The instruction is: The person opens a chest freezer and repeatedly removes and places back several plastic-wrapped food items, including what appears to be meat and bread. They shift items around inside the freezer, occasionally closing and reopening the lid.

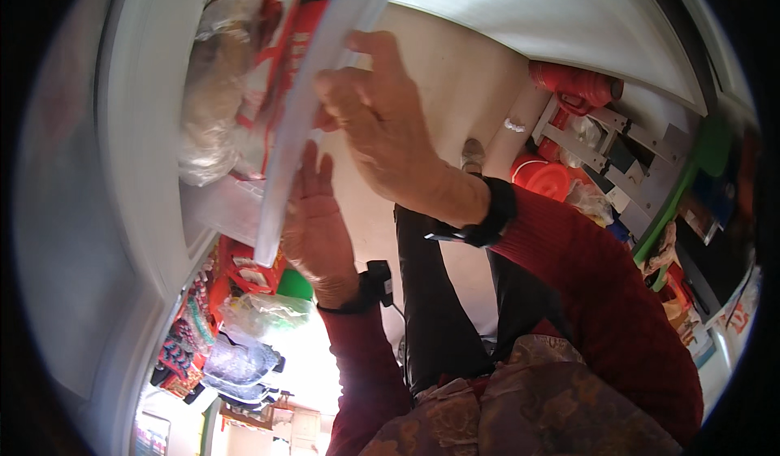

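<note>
A translucent plastic drawer (298,121), holding packed food, juts from a white cabinet that looks like a refrigerator or freezer. My right hand (390,127) is at the upper part of its front panel, with bent fingers against or over the edge; blur hides whether they grip it. Lower down, my left hand (317,230) has its palm turned up and fingers extended beside the panel's outer face. Part of that hand is hidden by the panel. Inside the drawer lie a clear plastic bag (213,108) of brownish contents and red-and-white packaging (268,72) bearing writing.
A white door-like panel (548,17) stands at upper right. Below it are a red thermos flask (576,84), a red bucket (542,178) and a grey rack (621,181). Red bags (250,270) and a green container (295,284) sit beneath the drawer. My shoe (472,153) is on the floor.
</note>
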`<state>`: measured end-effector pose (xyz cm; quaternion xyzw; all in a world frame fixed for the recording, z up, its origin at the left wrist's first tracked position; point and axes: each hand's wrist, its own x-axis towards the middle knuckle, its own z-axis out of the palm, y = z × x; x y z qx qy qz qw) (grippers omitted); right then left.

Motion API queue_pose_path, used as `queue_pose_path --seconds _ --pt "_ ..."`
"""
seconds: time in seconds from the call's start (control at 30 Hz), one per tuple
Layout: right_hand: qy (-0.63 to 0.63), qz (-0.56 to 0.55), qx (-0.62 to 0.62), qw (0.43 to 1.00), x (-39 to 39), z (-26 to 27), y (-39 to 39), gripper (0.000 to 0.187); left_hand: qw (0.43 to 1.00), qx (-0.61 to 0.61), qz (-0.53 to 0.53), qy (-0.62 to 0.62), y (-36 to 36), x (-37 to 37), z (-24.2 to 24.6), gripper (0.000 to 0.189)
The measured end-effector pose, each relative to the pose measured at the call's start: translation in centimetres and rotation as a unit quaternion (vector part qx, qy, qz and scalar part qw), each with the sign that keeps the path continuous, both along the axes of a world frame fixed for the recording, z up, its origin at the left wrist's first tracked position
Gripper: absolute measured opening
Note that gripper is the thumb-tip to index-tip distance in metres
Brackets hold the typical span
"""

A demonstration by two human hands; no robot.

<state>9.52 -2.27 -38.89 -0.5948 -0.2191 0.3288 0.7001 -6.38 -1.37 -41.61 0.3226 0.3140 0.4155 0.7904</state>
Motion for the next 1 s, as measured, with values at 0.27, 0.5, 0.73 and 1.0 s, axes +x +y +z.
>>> queue_pose_path --seconds 0.27,0.5,0.73,1.0 --pt "-0.051 0.063 -0.076 0.994 -1.1 -1.9 8.1 0.035 0.998 0.023 0.051 0.042 9.4 -1.2 -0.8 0.044" --pt "-0.075 0.108 -0.193 0.972 -4.9 -7.1 3.1 0.021 0.989 -0.001 0.013 0.148 12.6 -3.7 -2.7 0.035" --pt "-0.047 0.098 -0.139 0.984 -2.3 -12.8 5.9 0.02 0.948 -0.268 0.169 -0.021 12.8 -5.0 -10.7 0.033" --pt "0.352 0.211 0.093 0.907 3.9 -16.0 15.8 0.042 0.939 -0.224 0.222 -0.135 12.8 -3.1 -12.3 0.034"
